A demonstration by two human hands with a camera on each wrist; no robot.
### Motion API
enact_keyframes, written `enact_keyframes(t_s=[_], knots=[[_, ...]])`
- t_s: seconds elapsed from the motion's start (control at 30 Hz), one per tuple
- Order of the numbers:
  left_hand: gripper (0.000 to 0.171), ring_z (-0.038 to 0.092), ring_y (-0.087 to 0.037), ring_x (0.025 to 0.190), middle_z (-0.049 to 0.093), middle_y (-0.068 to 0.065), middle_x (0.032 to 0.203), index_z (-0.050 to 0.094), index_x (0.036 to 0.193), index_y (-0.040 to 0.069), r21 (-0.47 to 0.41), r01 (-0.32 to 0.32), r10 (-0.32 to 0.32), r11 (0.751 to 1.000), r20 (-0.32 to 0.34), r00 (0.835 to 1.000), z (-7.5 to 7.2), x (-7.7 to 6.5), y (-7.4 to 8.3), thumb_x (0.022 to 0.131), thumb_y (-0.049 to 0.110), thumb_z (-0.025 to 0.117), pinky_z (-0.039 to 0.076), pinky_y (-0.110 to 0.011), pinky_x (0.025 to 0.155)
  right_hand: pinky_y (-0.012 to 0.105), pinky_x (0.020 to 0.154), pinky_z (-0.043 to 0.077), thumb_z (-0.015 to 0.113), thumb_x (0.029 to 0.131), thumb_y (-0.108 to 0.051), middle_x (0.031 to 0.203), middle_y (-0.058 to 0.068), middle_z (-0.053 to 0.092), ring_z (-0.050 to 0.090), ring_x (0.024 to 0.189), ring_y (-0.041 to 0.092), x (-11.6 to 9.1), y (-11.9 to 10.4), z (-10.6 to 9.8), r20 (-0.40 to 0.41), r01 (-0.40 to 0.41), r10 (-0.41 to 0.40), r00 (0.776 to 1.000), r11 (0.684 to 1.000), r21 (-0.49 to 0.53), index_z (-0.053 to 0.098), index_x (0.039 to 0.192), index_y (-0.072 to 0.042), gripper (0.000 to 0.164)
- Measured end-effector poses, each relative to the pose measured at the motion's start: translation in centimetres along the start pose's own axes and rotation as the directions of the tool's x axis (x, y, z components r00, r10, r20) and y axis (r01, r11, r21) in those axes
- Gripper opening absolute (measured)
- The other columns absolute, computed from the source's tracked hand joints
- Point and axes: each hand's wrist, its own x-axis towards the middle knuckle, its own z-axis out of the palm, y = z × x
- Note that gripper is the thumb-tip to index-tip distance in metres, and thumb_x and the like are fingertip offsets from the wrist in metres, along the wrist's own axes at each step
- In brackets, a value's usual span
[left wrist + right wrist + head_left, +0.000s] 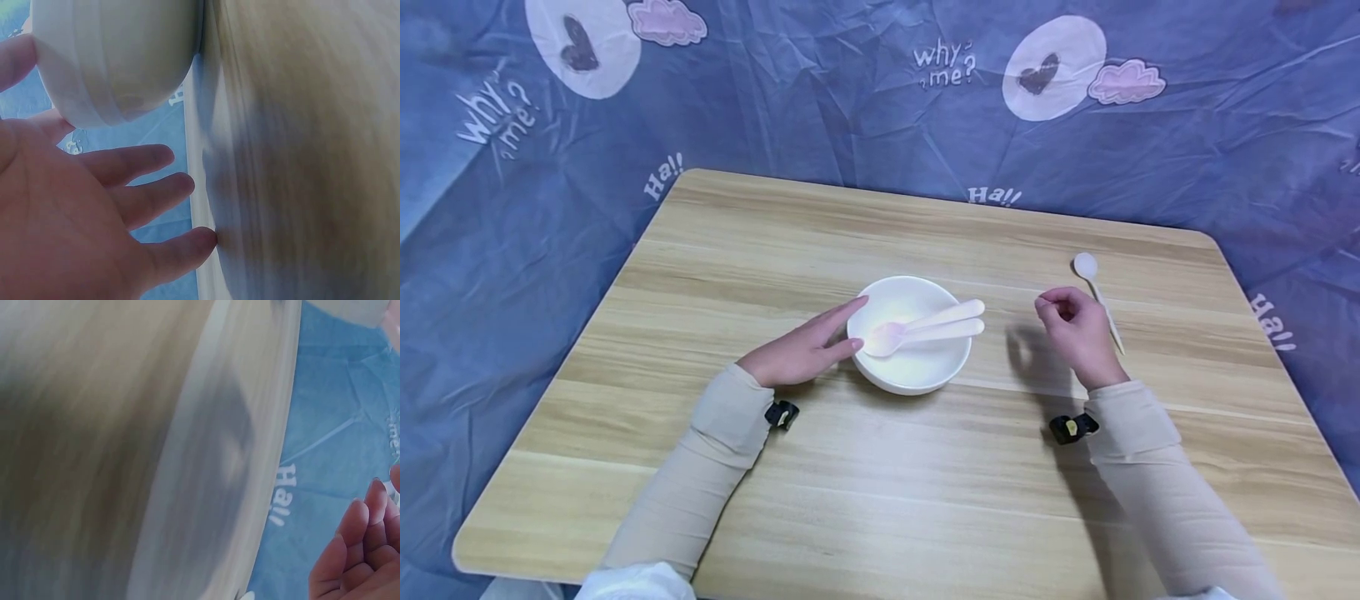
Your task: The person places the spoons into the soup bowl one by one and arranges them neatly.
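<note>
Your sleeves (666, 492) lie nearest; left hand (801, 346), fingers apart, seemingly steadies the bowl (912, 375) holding two spoons (943, 332); right hand (1078, 335), curled empty near the table's (715, 258) lone spoon (1085, 266), probably must uncurl to pinch it.

Bowl (917, 371) is looking kinda glossy, spoons (940, 332) in it looking plasticky. Woodgrain tabletop (917, 475) under it is shining softly; cloth (842, 100) behind it's wrinkling.

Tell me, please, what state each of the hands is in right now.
Left hand: open, thumb and a fingertip touching the white bowl.
Right hand: open, fingers loosely curled, holding nothing.
</note>
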Motion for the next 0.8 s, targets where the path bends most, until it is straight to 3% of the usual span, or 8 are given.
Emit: enact_keyframes(t_s=[0.27,0.8], knots=[[0.065,0.006,-0.012,0.144,0.006,0.011,0.157,0.005,0.150,0.041,-0.007,0.004,-0.004,1.000,0.003,1.000,0.0,0.0,-0.1,0.096,0.057,0.037,0.014,-0.040,0.117,0.015,0.061,0.040,0.053,0.094,-0.025,0.077,-0.005,0.055,0.049,0.069,0.003,-0.1,1.0,-0.8,-0.005,-0.035,0.035,0.999,0.998,-0.045,0.064,0.104,0.002,0.030],[0.066,0.006,-0.012,0.144,0.006,0.011,0.157,0.005,0.150,0.038,-0.011,-0.009,0.009,1.000,-0.002,1.000,0.1,0.0,0.0,0.096,0.056,0.037,0.014,-0.041,0.117,0.014,0.060,0.040,0.053,0.094,-0.023,0.075,-0.011,0.052,0.047,0.068,0.002,0.0,3.9,-2.0,-0.040,-0.138,0.136,0.990,0.989,-0.044,0.061,0.106,0.003,0.030]])
